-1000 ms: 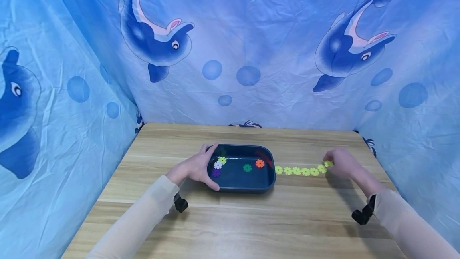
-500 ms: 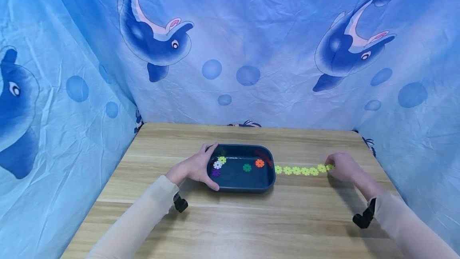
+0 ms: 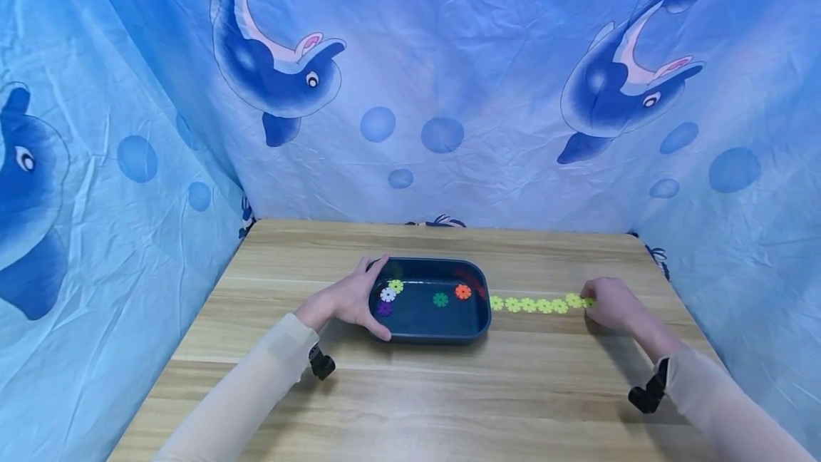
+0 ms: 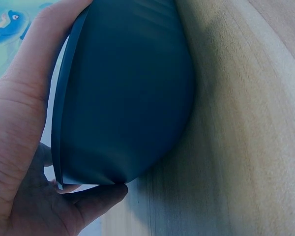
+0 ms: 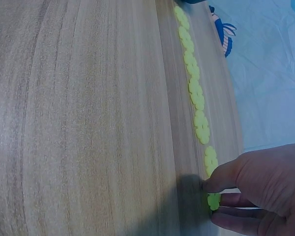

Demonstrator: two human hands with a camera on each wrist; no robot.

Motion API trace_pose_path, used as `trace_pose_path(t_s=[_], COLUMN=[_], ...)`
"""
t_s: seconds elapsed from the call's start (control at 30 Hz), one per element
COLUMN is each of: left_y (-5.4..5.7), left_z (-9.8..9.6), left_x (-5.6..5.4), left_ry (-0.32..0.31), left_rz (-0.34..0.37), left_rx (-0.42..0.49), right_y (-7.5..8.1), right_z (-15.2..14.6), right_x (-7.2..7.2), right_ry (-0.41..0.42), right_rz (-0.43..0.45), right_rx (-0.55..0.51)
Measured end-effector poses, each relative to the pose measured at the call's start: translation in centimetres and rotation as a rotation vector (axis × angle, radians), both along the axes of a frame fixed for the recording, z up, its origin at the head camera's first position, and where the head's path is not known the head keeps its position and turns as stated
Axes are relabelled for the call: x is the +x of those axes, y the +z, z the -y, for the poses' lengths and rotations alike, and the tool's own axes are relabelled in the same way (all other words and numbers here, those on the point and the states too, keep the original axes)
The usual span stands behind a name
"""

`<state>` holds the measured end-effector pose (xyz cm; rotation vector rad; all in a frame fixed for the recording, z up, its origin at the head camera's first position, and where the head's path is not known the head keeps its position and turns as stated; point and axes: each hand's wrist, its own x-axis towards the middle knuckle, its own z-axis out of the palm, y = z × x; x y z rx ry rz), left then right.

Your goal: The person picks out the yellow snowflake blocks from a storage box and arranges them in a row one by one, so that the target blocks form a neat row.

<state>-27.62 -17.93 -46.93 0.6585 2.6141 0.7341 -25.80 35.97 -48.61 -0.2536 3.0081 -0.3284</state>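
My left hand (image 3: 351,299) grips the left end of a dark blue rectangular tray (image 3: 439,339), thumb on the near side and fingers on the far side. In the left wrist view the tray's outer wall (image 4: 123,88) fills the middle. Inside lie flower-shaped plastic discs: an orange disc (image 3: 463,292), a green disc (image 3: 440,300), a white disc (image 3: 388,295), a purple disc (image 3: 384,309) and a yellow-green disc (image 3: 396,286). From the tray's right side runs a row of yellow-green discs (image 3: 527,304). My right hand (image 3: 609,303) pinches the yellow-green disc (image 5: 214,201) at the row's right end.
The wooden table (image 3: 436,405) carries everything. Behind it and along both sides hang blue curtains (image 3: 410,77) printed with dolphins. A black wrist camera (image 3: 322,362) sits under the left sleeve, another camera (image 3: 649,391) under the right sleeve.
My right hand has shifted slightly right and lowered with its yellow-green disc, which now lies in line with the row's end. My left hand and the tray have stayed in place.
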Motion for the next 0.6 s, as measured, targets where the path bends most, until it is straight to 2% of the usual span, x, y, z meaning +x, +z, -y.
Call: trace_pose_path(t_s=[0.37,0.6], left_y=[0.03,-0.14], left_z=[0.07,0.07], left_x=[0.06,-0.02], left_ry=[-0.003,-0.005], left_rz=[-0.003,-0.005], left_rx=[0.009,0.015], right_y=[-0.07,0.13], right_z=[-0.05,-0.27], right_x=[-0.09,-0.08], right_ry=[-0.011,0.027], right_rz=[0.007,-0.002], right_rx=[-0.003,-0.011])
